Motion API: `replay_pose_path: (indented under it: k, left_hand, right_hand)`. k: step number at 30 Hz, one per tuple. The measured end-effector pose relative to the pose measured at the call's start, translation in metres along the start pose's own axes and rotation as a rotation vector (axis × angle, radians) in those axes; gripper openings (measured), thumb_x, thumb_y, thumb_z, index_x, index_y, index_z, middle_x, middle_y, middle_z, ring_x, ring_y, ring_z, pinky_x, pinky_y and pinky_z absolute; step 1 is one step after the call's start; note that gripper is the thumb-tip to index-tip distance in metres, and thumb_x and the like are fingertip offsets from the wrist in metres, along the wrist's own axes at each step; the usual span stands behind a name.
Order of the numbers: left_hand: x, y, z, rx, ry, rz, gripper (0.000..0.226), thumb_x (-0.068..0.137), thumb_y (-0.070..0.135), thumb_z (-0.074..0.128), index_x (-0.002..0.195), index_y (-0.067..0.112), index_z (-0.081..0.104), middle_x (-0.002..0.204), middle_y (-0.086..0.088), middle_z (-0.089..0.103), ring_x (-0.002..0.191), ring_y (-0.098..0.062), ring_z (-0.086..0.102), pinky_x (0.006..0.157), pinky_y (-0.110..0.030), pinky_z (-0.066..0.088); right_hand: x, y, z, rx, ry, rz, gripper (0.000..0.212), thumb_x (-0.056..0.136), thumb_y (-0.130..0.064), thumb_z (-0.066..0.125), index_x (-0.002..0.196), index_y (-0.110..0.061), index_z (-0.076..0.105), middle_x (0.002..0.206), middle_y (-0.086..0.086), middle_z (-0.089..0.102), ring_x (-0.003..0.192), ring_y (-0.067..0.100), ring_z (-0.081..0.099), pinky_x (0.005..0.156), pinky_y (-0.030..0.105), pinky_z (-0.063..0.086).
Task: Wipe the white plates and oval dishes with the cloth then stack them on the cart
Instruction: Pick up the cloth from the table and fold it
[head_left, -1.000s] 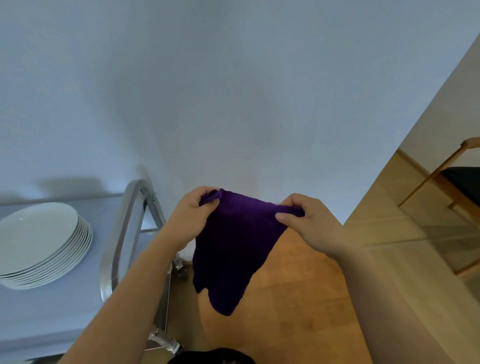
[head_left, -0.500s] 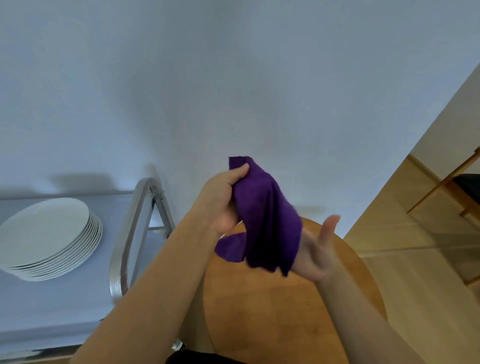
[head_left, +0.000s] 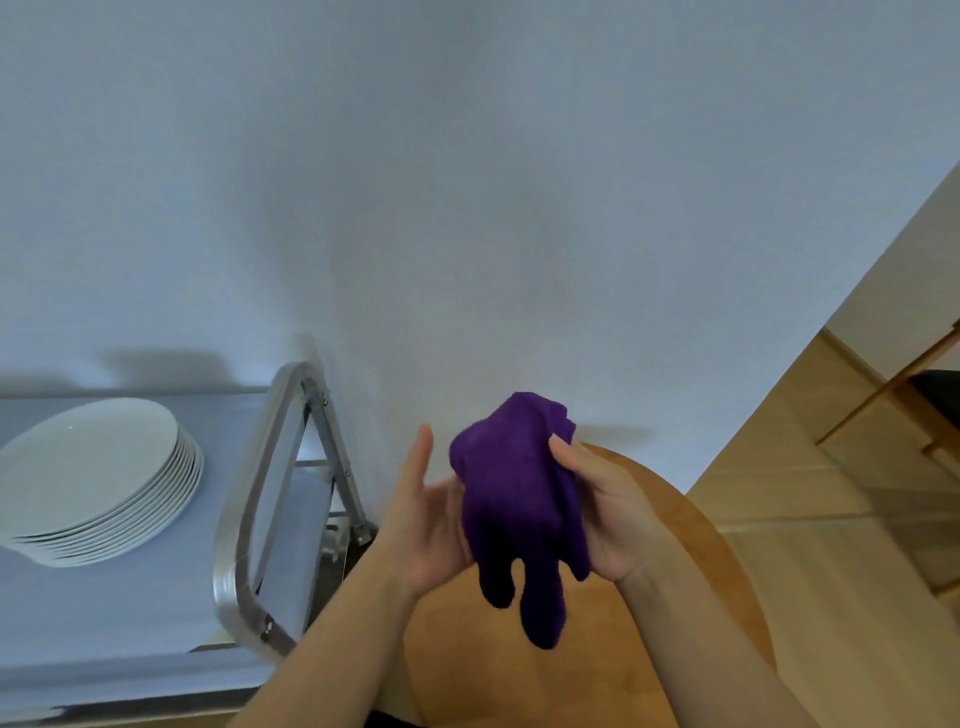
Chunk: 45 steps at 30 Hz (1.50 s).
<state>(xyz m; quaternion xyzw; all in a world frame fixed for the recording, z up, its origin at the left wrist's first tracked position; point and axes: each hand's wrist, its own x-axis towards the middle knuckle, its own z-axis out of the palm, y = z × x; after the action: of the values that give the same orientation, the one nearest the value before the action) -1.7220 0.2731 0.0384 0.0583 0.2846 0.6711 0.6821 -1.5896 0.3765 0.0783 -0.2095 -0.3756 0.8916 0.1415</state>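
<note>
The bunched purple terry cloth (head_left: 519, 499) sits up in front of the person's chest, above a round wooden table (head_left: 691, 582). The right hand (head_left: 608, 514) grasps it, thumb curled over its upper edge, and loose ends dangle below the palm. The left hand (head_left: 428, 514) is released, fingers straight and spread, its palm against the cloth's side. Off to the left, a stack of round white plates (head_left: 96, 480) rests on the pale blue top of a cart (head_left: 130, 618) with a silver metal handle (head_left: 260, 499).
</note>
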Motion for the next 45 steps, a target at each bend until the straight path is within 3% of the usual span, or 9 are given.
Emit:
replay_pose_path:
  k: [4, 9, 14, 23, 27, 30, 33, 39, 45]
  left_hand:
    - [-0.005, 0.009, 0.006, 0.323, 0.15, 0.047, 0.06, 0.068, 0.037, 0.077, 0.121, 0.012, 0.063, 0.116, -0.013, 0.068, 0.097, -0.028, 0.069, 0.071, -0.035, 0.056]
    - [-0.01, 0.036, 0.006, 0.584, 0.405, 0.169, 0.079, 0.076, 0.007, 0.069, 0.145, 0.019, 0.032, 0.125, -0.012, 0.055, 0.099, -0.021, 0.06, 0.08, -0.032, 0.051]
    - [-0.011, 0.045, 0.009, 0.752, 0.408, 0.304, 0.037, 0.08, 0.011, 0.07, 0.108, 0.033, 0.065, 0.081, -0.003, 0.072, 0.073, -0.014, 0.07, 0.061, -0.026, 0.055]
    - [-0.018, 0.066, 0.001, 1.025, 0.432, 0.38, 0.03, 0.081, 0.004, 0.069, 0.099, 0.028, 0.065, 0.081, 0.003, 0.075, 0.082, -0.014, 0.07, 0.067, -0.02, 0.055]
    - [-0.026, 0.071, -0.004, 0.876, 0.389, 0.357, 0.027, 0.078, 0.006, 0.069, 0.098, 0.024, 0.069, 0.083, 0.002, 0.074, 0.083, -0.014, 0.068, 0.067, -0.023, 0.054]
    - [-0.032, 0.074, -0.004, 0.603, 0.316, 0.36, 0.031, 0.071, 0.013, 0.067, 0.1, 0.02, 0.071, 0.085, -0.001, 0.074, 0.075, -0.011, 0.068, 0.063, -0.023, 0.056]
    - [-0.036, 0.075, -0.006, 0.546, 0.316, 0.334, 0.025, 0.083, 0.007, 0.061, 0.102, 0.019, 0.071, 0.085, -0.004, 0.072, 0.071, -0.013, 0.065, 0.063, -0.024, 0.056]
    - [-0.037, 0.081, -0.015, 1.12, 0.575, 0.381, 0.022, 0.095, 0.009, 0.052, 0.092, 0.028, 0.064, 0.095, -0.001, 0.065, 0.089, -0.015, 0.062, 0.074, -0.027, 0.054]
    - [-0.046, 0.087, -0.027, 0.755, 0.602, 0.537, 0.019, 0.088, 0.005, 0.061, 0.089, 0.022, 0.07, 0.083, -0.001, 0.071, 0.084, -0.016, 0.067, 0.066, -0.021, 0.054]
  right_hand:
    - [-0.003, -0.009, -0.005, -0.073, -0.009, 0.008, 0.054, 0.065, -0.017, 0.08, 0.116, -0.008, 0.063, 0.109, 0.015, 0.068, 0.098, 0.029, 0.067, 0.075, 0.035, 0.055]
    - [-0.003, -0.022, -0.021, -0.534, 0.352, 0.056, 0.027, 0.08, -0.007, 0.07, 0.107, -0.004, 0.064, 0.098, 0.013, 0.072, 0.092, 0.028, 0.069, 0.078, 0.037, 0.057]
    - [-0.005, -0.021, -0.033, -0.678, 0.505, 0.076, 0.022, 0.082, -0.015, 0.071, 0.103, -0.009, 0.066, 0.097, 0.009, 0.072, 0.094, 0.028, 0.066, 0.082, 0.041, 0.056]
    - [0.007, -0.025, -0.026, -0.481, 0.556, 0.006, 0.035, 0.082, -0.014, 0.071, 0.114, -0.009, 0.058, 0.105, 0.011, 0.067, 0.092, 0.027, 0.065, 0.061, 0.03, 0.052]
    - [0.01, -0.026, -0.022, -0.375, 0.459, 0.027, 0.037, 0.078, -0.014, 0.071, 0.113, -0.009, 0.061, 0.102, 0.011, 0.07, 0.089, 0.025, 0.067, 0.059, 0.029, 0.053]
    - [0.011, -0.019, -0.022, 0.012, 0.169, -0.055, 0.044, 0.075, -0.014, 0.07, 0.118, -0.009, 0.06, 0.113, 0.013, 0.067, 0.102, 0.026, 0.066, 0.076, 0.035, 0.056]
    - [0.015, -0.009, -0.02, 0.096, 0.063, -0.132, 0.042, 0.082, -0.013, 0.063, 0.124, -0.011, 0.059, 0.122, 0.013, 0.064, 0.113, 0.027, 0.061, 0.087, 0.038, 0.054]
    - [0.027, -0.011, -0.014, 0.088, 0.268, -0.107, 0.029, 0.083, -0.01, 0.063, 0.111, -0.001, 0.064, 0.11, 0.016, 0.068, 0.102, 0.026, 0.066, 0.08, 0.036, 0.056]
    - [0.037, -0.015, 0.002, -0.073, 0.464, -0.115, 0.032, 0.084, 0.01, 0.057, 0.114, 0.0, 0.058, 0.104, 0.017, 0.067, 0.091, 0.024, 0.066, 0.067, 0.028, 0.055]
